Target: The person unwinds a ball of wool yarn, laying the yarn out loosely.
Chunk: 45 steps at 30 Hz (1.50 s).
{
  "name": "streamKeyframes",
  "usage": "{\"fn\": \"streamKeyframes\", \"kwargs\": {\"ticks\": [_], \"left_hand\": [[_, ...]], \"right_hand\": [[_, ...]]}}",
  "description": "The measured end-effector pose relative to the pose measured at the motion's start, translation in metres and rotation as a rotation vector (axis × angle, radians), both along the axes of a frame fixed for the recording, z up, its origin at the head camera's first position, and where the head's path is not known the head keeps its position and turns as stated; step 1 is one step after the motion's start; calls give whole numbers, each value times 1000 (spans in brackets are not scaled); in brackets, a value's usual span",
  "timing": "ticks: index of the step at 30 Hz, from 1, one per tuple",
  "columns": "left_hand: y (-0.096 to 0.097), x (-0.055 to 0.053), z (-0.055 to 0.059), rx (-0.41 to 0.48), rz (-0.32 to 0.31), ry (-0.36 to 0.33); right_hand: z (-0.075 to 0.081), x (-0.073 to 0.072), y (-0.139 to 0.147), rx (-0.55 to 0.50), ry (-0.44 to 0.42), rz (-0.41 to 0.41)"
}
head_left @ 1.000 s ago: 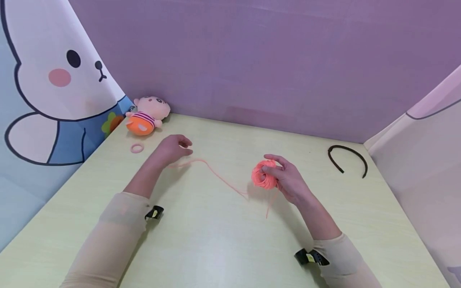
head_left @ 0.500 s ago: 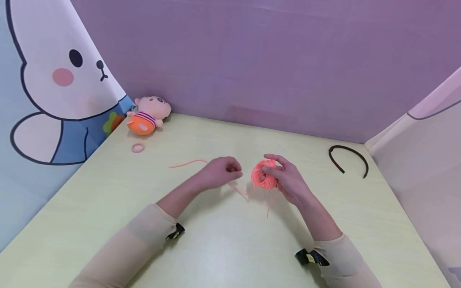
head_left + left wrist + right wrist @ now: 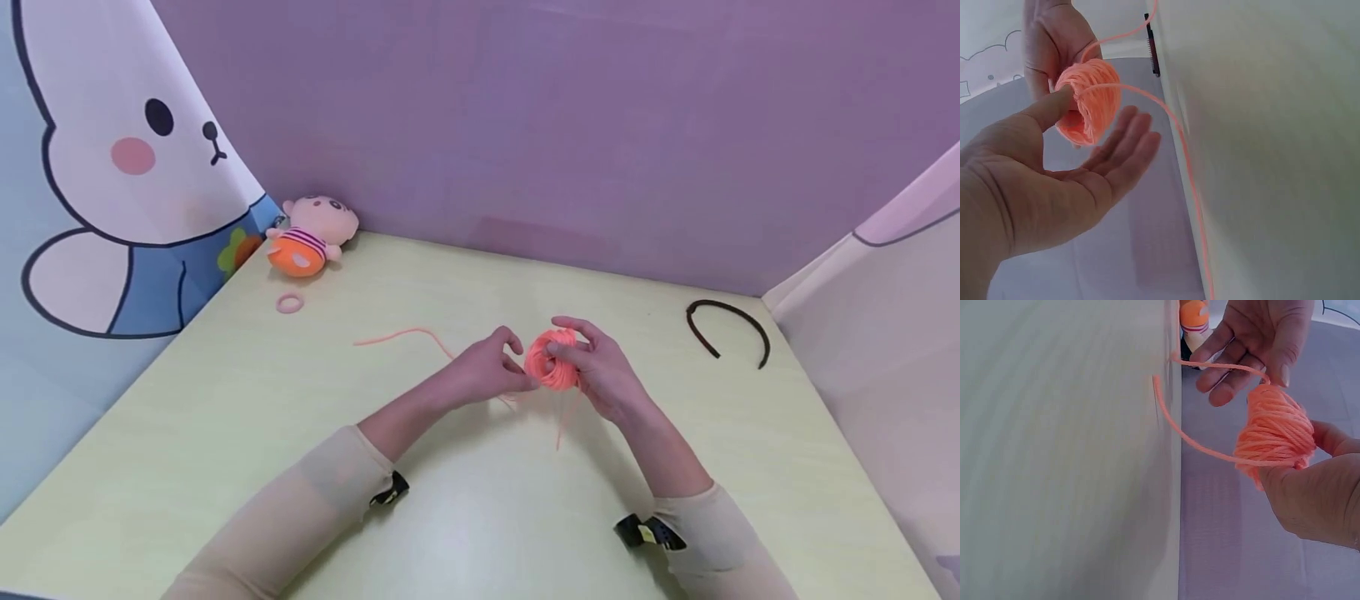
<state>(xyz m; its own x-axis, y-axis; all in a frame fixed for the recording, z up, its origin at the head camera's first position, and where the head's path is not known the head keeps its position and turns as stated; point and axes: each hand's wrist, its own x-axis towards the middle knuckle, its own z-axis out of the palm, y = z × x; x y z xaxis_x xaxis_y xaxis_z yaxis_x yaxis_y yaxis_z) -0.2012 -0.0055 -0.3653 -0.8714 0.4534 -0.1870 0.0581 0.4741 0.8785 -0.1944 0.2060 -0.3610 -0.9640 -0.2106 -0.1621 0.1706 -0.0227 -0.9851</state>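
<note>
My right hand holds a coral yarn coil above the table, its thumb at the coil's central hole. Two loose yarn ends hang from the coil; the longer one trails left across the tabletop, passing behind my left hand. That hand has come up to the coil's left side. In the left wrist view its thumb meets the wound yarn, while the other fingers are spread apart from it. Seen from the right wrist, the left thumb tip is right where the strand leaves the coil.
A plush doll in orange shorts leans at the back left corner of the table. In front of it lies a pink ring. A dark, open-ended headband lies at the back right. Printed cloth walls border the table.
My left hand has moved right and toward me, from near the far yarn end to the coil. The right hand keeps holding the coil in nearly the same spot.
</note>
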Motion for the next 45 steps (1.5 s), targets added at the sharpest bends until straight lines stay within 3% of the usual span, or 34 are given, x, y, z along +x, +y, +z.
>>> {"fn": "streamKeyframes", "kwargs": {"ticks": [6,13,17,33,39,45], "left_hand": [[0,3,0,53,-2,-23],[-3,5,-2,-14,35,9],[-2,6,-5,-55,14,-1],[1,9,-2,-61,-11,-9],[-3,7,0,-79,-13,14],[-13,-3,1,-57,44,74]], "right_hand": [[2,0,-2,18,0,-2],[2,0,-4,2,-11,-1],[2,0,-3,5,-10,0],[0,1,-3,-17,-13,15],[0,1,-3,-41,-12,12],[-1,0,-4,-46,-11,9]]}}
